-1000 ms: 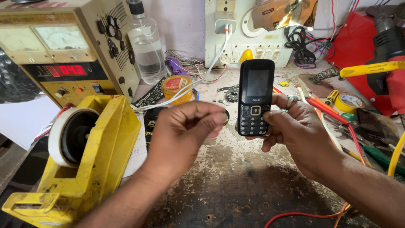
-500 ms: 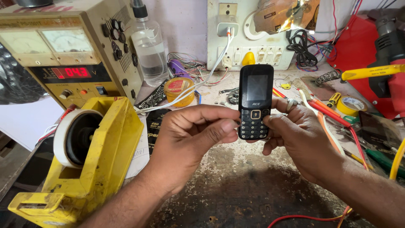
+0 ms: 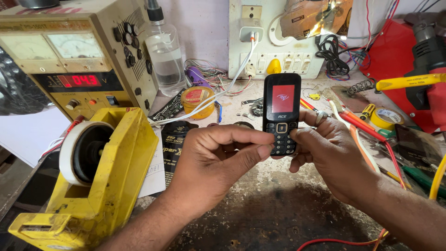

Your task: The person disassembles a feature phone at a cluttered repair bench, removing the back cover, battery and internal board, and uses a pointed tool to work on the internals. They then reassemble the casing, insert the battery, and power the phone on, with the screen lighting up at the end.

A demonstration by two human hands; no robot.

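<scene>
A small black keypad phone (image 3: 281, 107) stands upright over the workbench, its screen lit red. My right hand (image 3: 332, 155) holds it from the right side and behind, thumb resting by the keypad, a ring on one finger. My left hand (image 3: 218, 158) is curled into a loose fist just left of it. Its thumb tip and bent forefinger press against the phone's lower left edge beside the keys. The phone's bottom end is hidden behind my fingers.
A yellow tape dispenser (image 3: 93, 186) fills the near left, with a beige bench power supply (image 3: 69, 69) behind it. A clear bottle (image 3: 165, 56), a small yellow tin (image 3: 197, 100) and a white socket board (image 3: 274, 42) stand at the back. Red-handled tools (image 3: 367, 130) and a tape roll (image 3: 388, 116) crowd the right.
The phone's screen, dark before, now glows red. My left hand has slid slightly lower along the phone's left edge. The right hand still holds the phone in about the same place.
</scene>
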